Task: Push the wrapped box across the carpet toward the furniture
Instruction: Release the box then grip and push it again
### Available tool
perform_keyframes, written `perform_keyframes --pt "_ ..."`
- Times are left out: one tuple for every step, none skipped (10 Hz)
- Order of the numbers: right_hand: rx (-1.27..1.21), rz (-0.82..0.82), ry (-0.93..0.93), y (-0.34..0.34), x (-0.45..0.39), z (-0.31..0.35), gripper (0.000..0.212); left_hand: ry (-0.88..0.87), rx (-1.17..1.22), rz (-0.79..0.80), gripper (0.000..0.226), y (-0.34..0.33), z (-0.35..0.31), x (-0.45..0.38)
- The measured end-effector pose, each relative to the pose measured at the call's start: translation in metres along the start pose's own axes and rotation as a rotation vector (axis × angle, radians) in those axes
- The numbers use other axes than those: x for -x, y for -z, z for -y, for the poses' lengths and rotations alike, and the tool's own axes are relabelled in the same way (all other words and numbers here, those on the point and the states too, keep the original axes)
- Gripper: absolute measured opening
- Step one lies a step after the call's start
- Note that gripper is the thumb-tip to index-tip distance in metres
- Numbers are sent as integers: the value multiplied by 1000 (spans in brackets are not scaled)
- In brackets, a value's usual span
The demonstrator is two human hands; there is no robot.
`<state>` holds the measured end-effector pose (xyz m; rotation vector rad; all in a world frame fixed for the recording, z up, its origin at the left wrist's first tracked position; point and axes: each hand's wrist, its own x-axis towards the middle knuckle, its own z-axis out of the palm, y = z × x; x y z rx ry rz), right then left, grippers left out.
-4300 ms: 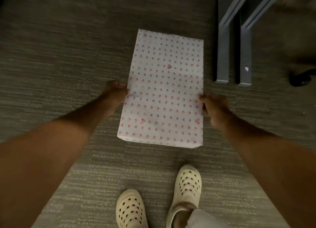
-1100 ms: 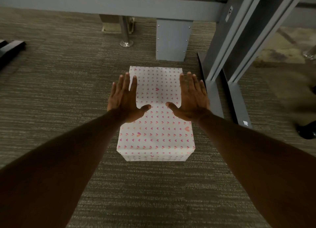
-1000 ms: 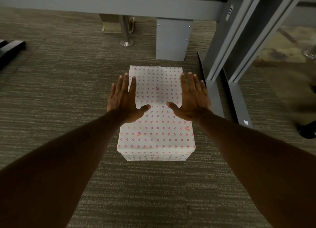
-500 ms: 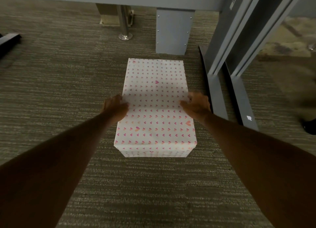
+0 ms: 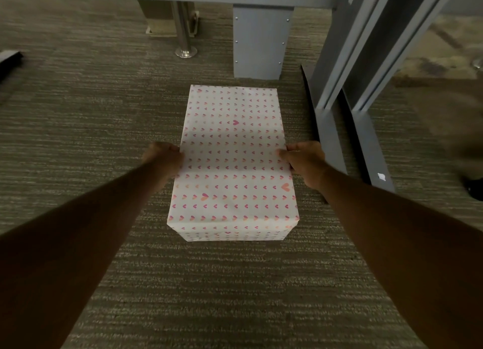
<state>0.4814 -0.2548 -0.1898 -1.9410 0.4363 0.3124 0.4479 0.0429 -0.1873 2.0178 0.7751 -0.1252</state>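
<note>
The wrapped box (image 5: 233, 163) lay flat on the carpet (image 5: 86, 118), long side pointing away from the person, its far end just short of the grey furniture leg (image 5: 258, 41) straight ahead. The left hand (image 5: 163, 159) was clamped against the box's left long edge, about midway along, and the right hand (image 5: 304, 160) mirrored it on the right edge; both were curled, fingers (image 5: 283, 153) bent onto the rim of the top face, gripping the box between them. It looked stiff and square-cornered, so it should slide as one piece rather than buckle, though the heart-print paper seemed thin and could scuff or tear where it drags on the ribbed pile. Weight was hard to judge, but two hands on it hinted it was not trivial. The carpet looked grippy, so pushing low on the sides or from the near end would probably beat pressing down on top. To the right, the slanted grey frame (image 5: 347, 68) and its flat floor rails (image 5: 332, 136) ran close beside the box, and the right hand sat near them, so drifting rightward risked a snag. A chrome post with a round foot (image 5: 186, 51) stood well off to the far left, out of the path.
</note>
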Motion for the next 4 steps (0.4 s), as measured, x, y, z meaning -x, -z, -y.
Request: perform_keyframes --pt "-42 -20 -8 5 -3 -2 31 -1 27 23 10 -5 -7 0" --pt "-52 -39 -8 11 -5 -2 25 -8 27 31 9 -11 -12 2" --pt "-44 -47 4 23 -9 0 27 -34 30 32 10 -20 -23 -1" --pt "-45 -40 24 33 -15 4 29 -45 52 29 15 -26 -34 -4"
